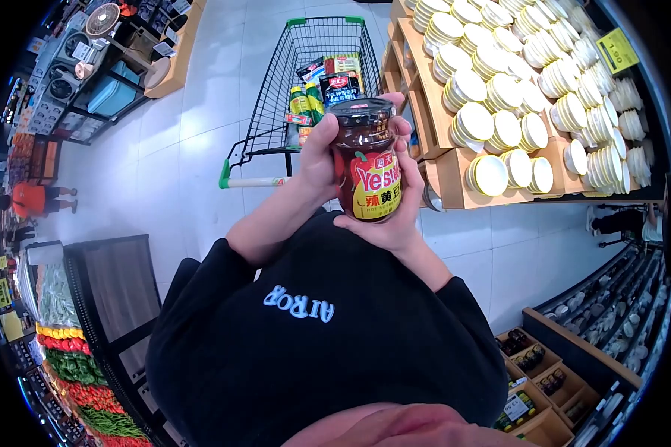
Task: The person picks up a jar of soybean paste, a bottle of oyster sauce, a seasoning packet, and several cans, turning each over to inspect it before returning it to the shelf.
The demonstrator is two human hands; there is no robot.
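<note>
In front of my chest I hold up a glass jar (369, 160) with a dark lid, dark contents and a red and yellow label that faces me. My left hand (319, 158) is closed on its left side, the thumb up near the lid. My right hand (404, 212) wraps around the jar's right side and supports it near the base, its fingertips partly hidden behind the glass. Just beyond the jar stands a wire shopping cart (265, 97) holding several packaged goods, among them green bottles with yellow caps (299, 100) and a dark packet (341, 86).
Wooden shelving (455, 175) on the right carries many stacked white plates (488, 175). Small boxes of jars (552, 380) are at lower right. Vegetables (71, 365) line the lower left, and a person in an orange top (30, 200) is farther left. Pale floor tiles (179, 156) lie between.
</note>
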